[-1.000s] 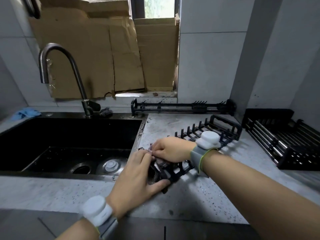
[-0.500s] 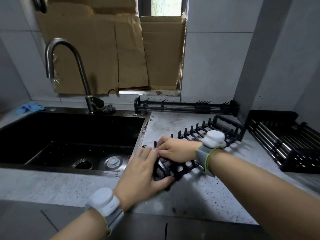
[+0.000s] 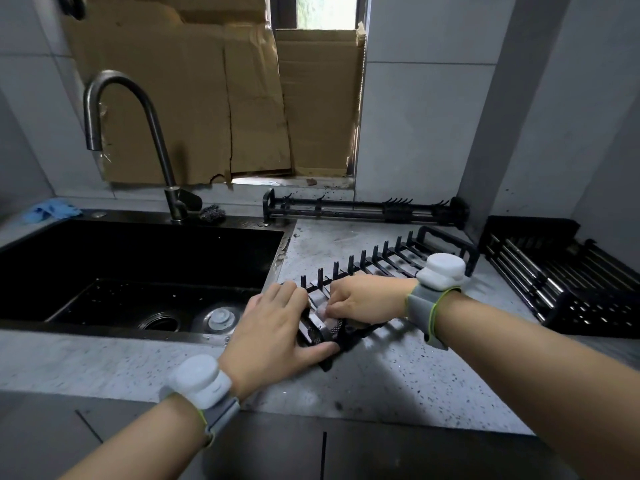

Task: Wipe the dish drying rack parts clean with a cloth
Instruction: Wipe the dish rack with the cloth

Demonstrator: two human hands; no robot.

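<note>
A black slotted rack part [image 3: 388, 258] with upright prongs lies flat on the speckled grey counter [image 3: 398, 386], running from its near end, just right of the sink, away toward the far right. The left hand [image 3: 273, 332] grips that near end: its fingers [image 3: 287, 294] curl over the left edge and the thumb lies along the near edge, pinning the piece down. The right hand [image 3: 363, 299] sits just beside it on top of the slats, fingers bunched round a small wad of cloth [image 3: 330, 322], pale where the fingertips pinch it and dark and mesh-like where it hangs between the slats. The two hands almost touch. Each wrist carries a grey band with a white block on it.

To the left, the black sink [image 3: 138, 258] is sunk into the counter, with a drain hole and a stopper at its bottom. A curved metal faucet [image 3: 138, 133] stands at its far rim, with a dark scouring pad [image 3: 212, 213] just beside the base and a blue rag [image 3: 52, 208] at the far left corner. Along the far wall, a long black rail part [image 3: 360, 211] with hooks lies on the counter. At the far right sits a black basket-like rack part [image 3: 561, 282] with metal rods, well apart from the hands. Brown cardboard [image 3: 207, 98] leans against the wall behind the faucet, covering most of a window.
</note>
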